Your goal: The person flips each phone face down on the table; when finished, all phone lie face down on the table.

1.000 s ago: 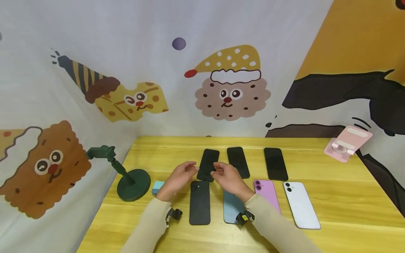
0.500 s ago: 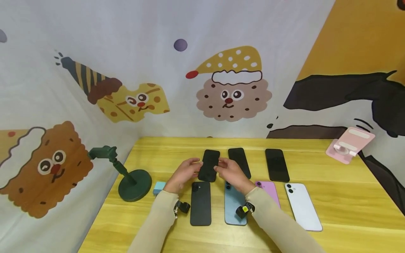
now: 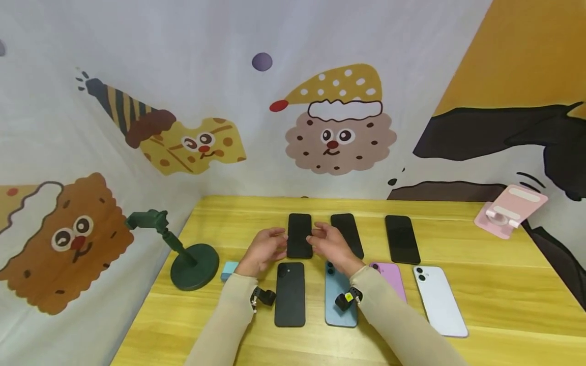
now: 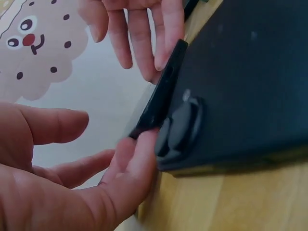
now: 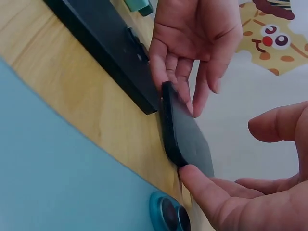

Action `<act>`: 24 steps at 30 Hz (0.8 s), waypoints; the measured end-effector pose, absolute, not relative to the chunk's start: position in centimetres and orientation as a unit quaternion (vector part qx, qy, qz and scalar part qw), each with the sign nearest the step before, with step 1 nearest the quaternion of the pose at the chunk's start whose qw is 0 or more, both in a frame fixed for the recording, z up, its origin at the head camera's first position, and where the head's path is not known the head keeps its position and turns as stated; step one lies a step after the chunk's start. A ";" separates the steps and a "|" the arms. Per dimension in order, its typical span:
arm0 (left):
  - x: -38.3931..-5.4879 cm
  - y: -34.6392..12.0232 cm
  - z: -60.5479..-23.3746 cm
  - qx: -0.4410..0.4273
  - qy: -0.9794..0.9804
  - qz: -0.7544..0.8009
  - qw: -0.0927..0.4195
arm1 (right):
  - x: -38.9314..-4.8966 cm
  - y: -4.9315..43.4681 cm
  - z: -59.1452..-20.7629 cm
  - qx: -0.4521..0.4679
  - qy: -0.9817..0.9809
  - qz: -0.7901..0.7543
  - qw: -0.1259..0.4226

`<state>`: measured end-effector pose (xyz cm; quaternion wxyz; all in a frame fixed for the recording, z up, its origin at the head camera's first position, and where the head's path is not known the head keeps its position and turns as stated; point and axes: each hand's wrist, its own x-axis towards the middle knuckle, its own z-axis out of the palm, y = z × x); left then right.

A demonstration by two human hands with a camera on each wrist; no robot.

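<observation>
A black phone (image 3: 299, 236) lies screen up in the back row, between my two hands. The fingertips of my left hand (image 3: 263, 249) touch its left edge, with the thumb held apart. At its right edge, the fingers of my right hand (image 3: 334, 247) touch the side; this thumb also stays off the phone. In the right wrist view, the same phone (image 5: 185, 130) sits between both sets of fingertips. Just in front lies a second black phone (image 3: 290, 300), camera side up. A blue phone (image 3: 340, 310) is partly covered by my right wrist.
Two more dark phones (image 3: 347, 235) lie in the back row, and pink and white phones (image 3: 440, 300) at front right. A green stand (image 3: 194, 267) and light-blue block (image 3: 229, 271) are at left. A pink folding stand (image 3: 510, 208) stands at back right.
My hands have come to the black phone's two sides. The phone has turned from slanting to nearly straight. The other phones have kept their places.
</observation>
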<state>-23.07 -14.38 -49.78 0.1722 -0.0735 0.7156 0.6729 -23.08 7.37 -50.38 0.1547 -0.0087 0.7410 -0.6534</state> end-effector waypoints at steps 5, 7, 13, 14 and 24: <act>-23.2 -14.5 -49.9 -0.066 0.703 0.688 0.171 | -22.7 6.8 -50.3 -0.030 0.802 -0.582 0.133; -23.4 -14.5 -50.0 -0.060 0.696 0.694 0.173 | -22.6 6.6 -50.1 -0.036 0.822 -0.554 0.126; -23.6 -14.2 -49.9 -0.048 0.672 0.716 0.184 | -22.8 6.0 -50.0 -0.029 0.804 -0.579 0.129; -23.7 -14.2 -49.8 -0.043 0.666 0.721 0.187 | -22.9 6.0 -50.1 -0.027 0.796 -0.590 0.130; -23.7 -13.6 -49.8 0.000 0.623 0.746 0.235 | -23.8 6.9 -50.2 0.002 0.680 -0.709 0.190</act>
